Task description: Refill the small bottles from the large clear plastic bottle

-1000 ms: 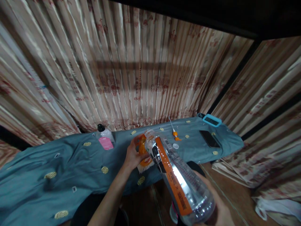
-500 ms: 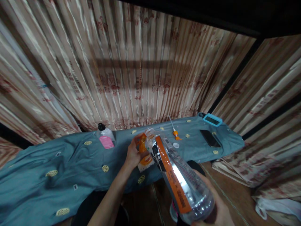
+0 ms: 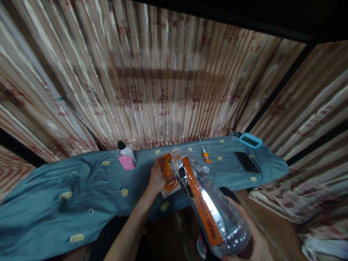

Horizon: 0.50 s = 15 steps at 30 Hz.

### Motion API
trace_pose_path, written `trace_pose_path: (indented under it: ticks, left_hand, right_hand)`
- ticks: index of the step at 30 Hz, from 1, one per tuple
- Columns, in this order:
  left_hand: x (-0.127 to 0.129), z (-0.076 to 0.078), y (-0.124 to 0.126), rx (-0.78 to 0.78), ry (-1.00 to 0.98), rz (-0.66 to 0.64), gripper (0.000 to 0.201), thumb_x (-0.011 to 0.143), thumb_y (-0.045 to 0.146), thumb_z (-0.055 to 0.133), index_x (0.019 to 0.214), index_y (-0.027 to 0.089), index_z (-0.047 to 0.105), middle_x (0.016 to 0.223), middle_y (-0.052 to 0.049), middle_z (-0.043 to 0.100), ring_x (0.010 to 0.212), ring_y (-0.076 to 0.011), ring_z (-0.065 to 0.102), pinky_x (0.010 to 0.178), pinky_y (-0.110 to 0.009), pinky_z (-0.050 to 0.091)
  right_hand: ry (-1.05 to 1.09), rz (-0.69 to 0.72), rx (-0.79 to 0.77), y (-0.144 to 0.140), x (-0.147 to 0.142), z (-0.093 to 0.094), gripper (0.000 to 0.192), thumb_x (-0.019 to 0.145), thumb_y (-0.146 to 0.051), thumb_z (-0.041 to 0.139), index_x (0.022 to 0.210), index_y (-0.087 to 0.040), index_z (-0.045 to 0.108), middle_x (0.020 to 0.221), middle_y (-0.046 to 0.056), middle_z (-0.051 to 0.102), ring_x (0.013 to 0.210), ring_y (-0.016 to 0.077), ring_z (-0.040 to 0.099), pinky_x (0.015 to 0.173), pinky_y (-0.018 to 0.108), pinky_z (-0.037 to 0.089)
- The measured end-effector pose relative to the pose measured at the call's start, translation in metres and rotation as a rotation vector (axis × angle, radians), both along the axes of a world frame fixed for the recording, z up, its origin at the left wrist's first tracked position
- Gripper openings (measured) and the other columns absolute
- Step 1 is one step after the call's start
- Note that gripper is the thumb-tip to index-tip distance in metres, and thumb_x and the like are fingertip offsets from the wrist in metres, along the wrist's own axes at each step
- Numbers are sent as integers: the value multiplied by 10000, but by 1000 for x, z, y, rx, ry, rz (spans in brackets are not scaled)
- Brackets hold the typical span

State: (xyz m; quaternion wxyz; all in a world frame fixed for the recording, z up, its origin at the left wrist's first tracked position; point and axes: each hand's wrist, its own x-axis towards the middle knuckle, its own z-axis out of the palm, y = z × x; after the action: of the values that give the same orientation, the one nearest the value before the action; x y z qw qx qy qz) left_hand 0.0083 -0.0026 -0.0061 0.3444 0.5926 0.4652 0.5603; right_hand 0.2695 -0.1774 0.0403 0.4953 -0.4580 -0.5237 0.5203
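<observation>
The right hand (image 3: 254, 244) grips the base of a tilted clear bottle (image 3: 209, 203); the left hand (image 3: 157, 177) clasps an orange pouch (image 3: 168, 174) at its mouth. Keep mouth and pouch aligned, tilting slowly.

We're looking at a long surface covered with a teal cloth (image 3: 81, 195) with small yellow patches, wrinkled on the left. On it: a clear bottle with black cap and pink label (image 3: 125, 158) standing upright near the back edge, an orange-tipped applicator with a thin white stem (image 3: 204, 152) lying flat, a small white cap (image 3: 206, 169) just beside it, a dark phone (image 3: 247, 162) lying flat toward the right end, and a blue-framed device (image 3: 250, 140) at the far right corner.
</observation>
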Motion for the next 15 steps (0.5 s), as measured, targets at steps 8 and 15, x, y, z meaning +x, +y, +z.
trace_pose_path:
  ticks: [8, 15]
  left_hand:
    - [1, 1, 1, -24, -25, -8, 797, 527, 226, 910, 1254, 217, 585, 1355, -102, 659, 1259, -296, 639, 1151, -504, 459]
    - [0, 4, 0, -42, -37, -38, 778, 535, 238, 902, 1243, 197, 582, 1348, -124, 662, 1258, -309, 643, 1138, -499, 473]
  right_hand:
    - [-17, 1, -16, 2, 3, -1, 970, 629, -428, 930, 1474, -274, 480, 1463, 81, 634, 1332, 306, 623, 1063, 299, 522]
    - [11, 19, 3, 2, 2, 0, 926, 656, -401, 924, 1469, -313, 490, 1468, 52, 634, 1331, 287, 626, 1067, 296, 520]
